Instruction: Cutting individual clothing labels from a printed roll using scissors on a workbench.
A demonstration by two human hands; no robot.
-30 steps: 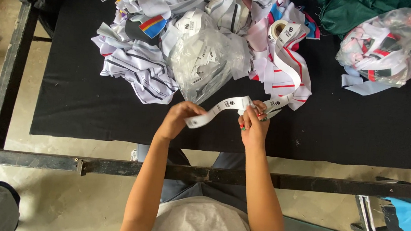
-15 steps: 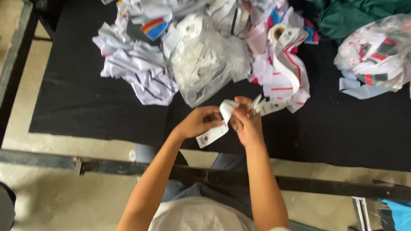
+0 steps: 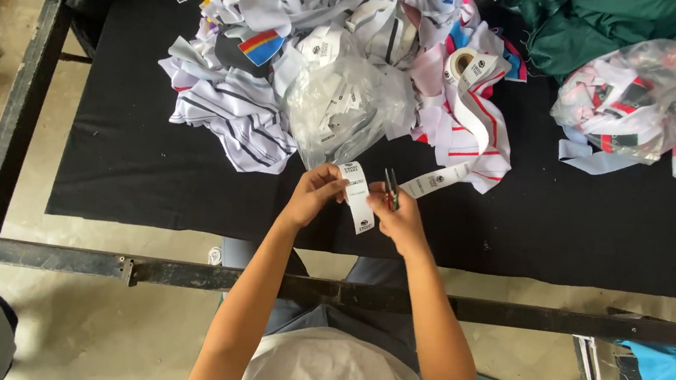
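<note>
Centrally, left hand [image 3: 315, 196] pinches free end of white printed label tape [image 3: 359, 204] over black table [image 3: 136, 164]; right hand [image 3: 401, 218] grips small metal snips [image 3: 390, 190]. Step: cutting label; next needs blades across tape.

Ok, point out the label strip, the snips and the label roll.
label strip [image 3: 359, 200], head view, middle of the hanging piece
snips [image 3: 391, 188], head view, the blades above the right hand
label roll [image 3: 457, 63], head view, its round face
</note>
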